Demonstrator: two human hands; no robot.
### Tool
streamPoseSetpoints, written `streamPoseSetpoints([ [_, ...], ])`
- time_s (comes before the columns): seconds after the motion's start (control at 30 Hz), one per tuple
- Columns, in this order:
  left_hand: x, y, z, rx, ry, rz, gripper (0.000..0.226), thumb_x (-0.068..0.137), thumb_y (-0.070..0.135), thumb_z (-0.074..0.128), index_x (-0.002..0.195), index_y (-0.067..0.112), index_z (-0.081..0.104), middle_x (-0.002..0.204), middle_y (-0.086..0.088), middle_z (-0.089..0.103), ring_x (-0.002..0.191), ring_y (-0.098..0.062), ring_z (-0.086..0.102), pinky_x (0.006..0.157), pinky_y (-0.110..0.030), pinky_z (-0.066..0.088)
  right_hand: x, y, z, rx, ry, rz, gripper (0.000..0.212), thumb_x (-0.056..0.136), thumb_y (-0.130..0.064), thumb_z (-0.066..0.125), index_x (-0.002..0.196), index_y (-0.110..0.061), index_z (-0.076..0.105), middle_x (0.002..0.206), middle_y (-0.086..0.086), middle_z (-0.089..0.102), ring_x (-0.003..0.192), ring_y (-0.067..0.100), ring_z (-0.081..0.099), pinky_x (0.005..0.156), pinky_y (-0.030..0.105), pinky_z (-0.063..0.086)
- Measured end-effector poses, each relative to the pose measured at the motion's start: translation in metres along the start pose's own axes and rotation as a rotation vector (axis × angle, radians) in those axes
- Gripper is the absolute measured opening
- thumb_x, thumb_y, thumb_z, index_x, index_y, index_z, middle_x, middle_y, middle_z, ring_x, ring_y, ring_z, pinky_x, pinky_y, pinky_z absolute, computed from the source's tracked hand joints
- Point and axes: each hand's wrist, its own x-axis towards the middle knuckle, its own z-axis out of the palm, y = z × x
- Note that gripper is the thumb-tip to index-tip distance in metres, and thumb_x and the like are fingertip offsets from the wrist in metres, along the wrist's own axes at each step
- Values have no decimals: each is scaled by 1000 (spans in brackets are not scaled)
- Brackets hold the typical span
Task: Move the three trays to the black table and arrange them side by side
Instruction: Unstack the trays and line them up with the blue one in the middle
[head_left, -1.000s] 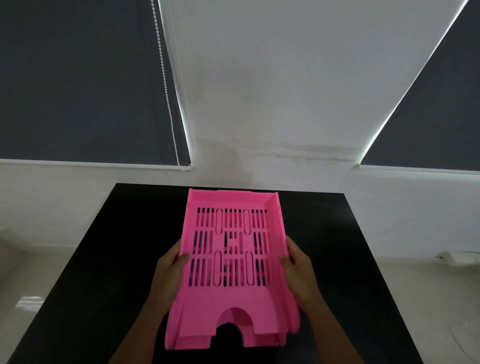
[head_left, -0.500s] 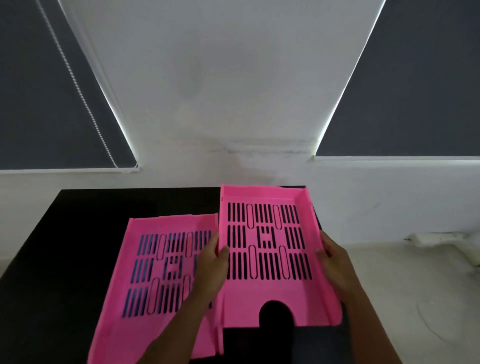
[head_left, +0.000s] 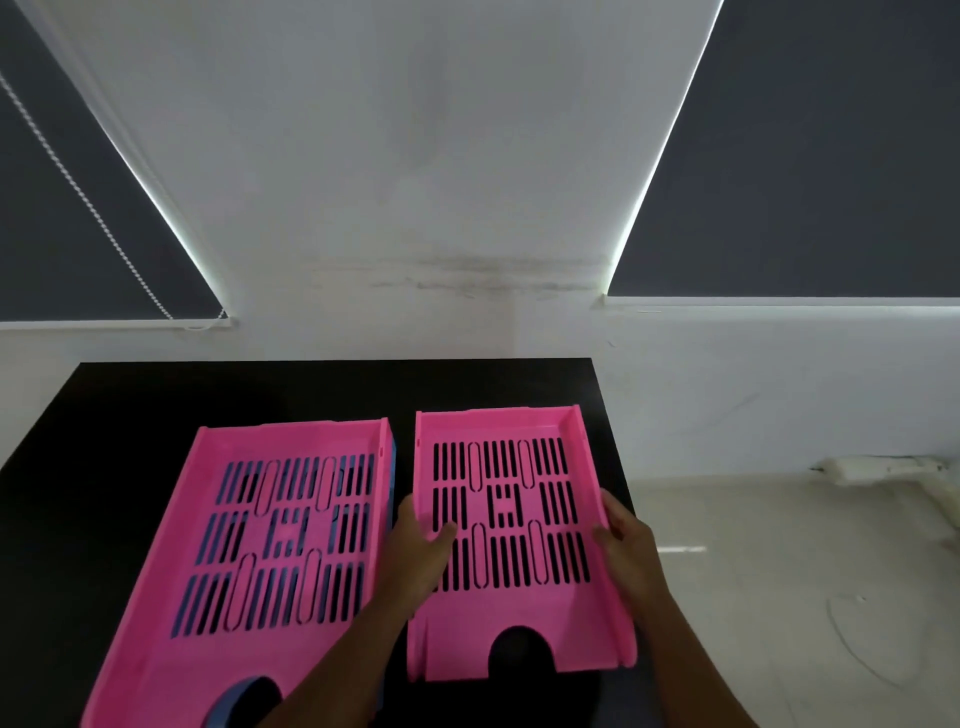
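pink tray (head_left: 511, 545) between both hands (head_left: 421, 551), black table (head_left: 322, 395)

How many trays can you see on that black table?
3, it seems. One pink tray lies at the right, held by the left hand and right hand. Another pink tray lies left, with a mostly hidden blue tray underneath.

pink tray (head_left: 511, 540) beside pink-on-blue stack (head_left: 270, 561) — black table (head_left: 124, 467)
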Motion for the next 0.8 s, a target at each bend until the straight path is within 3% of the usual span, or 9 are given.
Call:
streamPoseSetpoints([
  [0.2, -16, 21, 3, 35, -34, -37, 70, 95, 24, 58, 154, 21, 21, 154, -8, 41, 134, -27, 49, 106, -47, 46, 7, 17, 0, -41, -6, 32, 33, 98, -15, 54, 106, -45, 65, 92, -8, 78, 80, 9, 76, 72, 31, 62],
  [0.27, -15, 21, 3, 38, -49, -49, 66, 96, 18, 56, 153, 21, 23, 152, -8, 44, 121, -21, 60, 83, -28, 58, 8, 19, 0, -62, -3, 33, 32, 98, -16, 54, 108, -44, 64, 93, -8, 78, 82, 9, 76, 72, 30, 62],
  [0.33, -9, 14, 5, 18, -56, -53, 65, 96, 15, 55, 153, 20, 23, 151, -9, 45, 84, -2, 64, 48, -6, 47, 8, 22, 1, -76, 1, 48, 31, 99, -17, 53, 108, -44, 64, 93, -8, 78, 82, 7, 76, 71, 27, 60],
  [0.37, -7, 12, 5, 14, -52, -51, 65, 97, 14, 54, 154, 20, 23, 152, -9, 45, 73, 2, 59, 40, -4, 42, 7, 24, 1, -89, 4, 55, 31, 99, -17, 52, 109, -44, 63, 94, -7, 77, 82, 5, 76, 70, 25, 60],
  [0.43, -7, 10, 3, 31, -44, -30, 65, 97, 15, 54, 153, 21, 23, 151, -9, 45, 90, -2, 65, 49, -6, 46, 7, 26, 2, -118, 16, 58, 31, 99, -14, 51, 112, -40, 63, 95, -8, 76, 83, 1, 74, 67, 20, 58],
  [0.5, -9, 12, 1, 39, -31, -9, 63, 96, 14, 54, 152, 23, 27, 149, -8, 49, 122, -20, 60, 77, -25, 58, 8, 28, 2, -141, 26, 56, 32, 99, -11, 50, 114, -35, 64, 96, -8, 76, 81, -1, 74, 60, 15, 56],
  [0.6, -13, 20, -3, 42, -14, 36, 56, 94, 9, 55, 145, 24, 38, 138, -5, 58, 124, -23, 58, 99, -47, 54, 10, 27, 7, -189, 79, 51, 24, 99, -9, 50, 106, -25, 66, 87, -4, 74, 70, 5, 74, 57, 19, 60],
  [0.67, -14, 26, -6, 21, 2, 72, 55, 94, 5, 55, 144, 22, 40, 133, -1, 60, 117, -19, 61, 95, -39, 55, 12, 24, 12, -214, 158, 42, 16, 98, -9, 49, 96, -16, 63, 79, -1, 69, 63, 12, 70, 56, 23, 59],
  [0.8, -15, 33, -17, -34, 13, 142, 52, 97, 8, 53, 145, 21, 39, 120, 15, 53, 83, 12, 54, 58, -6, 47, 9, -1, 28, -183, 278, 12, 17, 99, -11, 46, 107, -10, 61, 82, 2, 66, 64, 13, 68, 49, 12, 46],
])
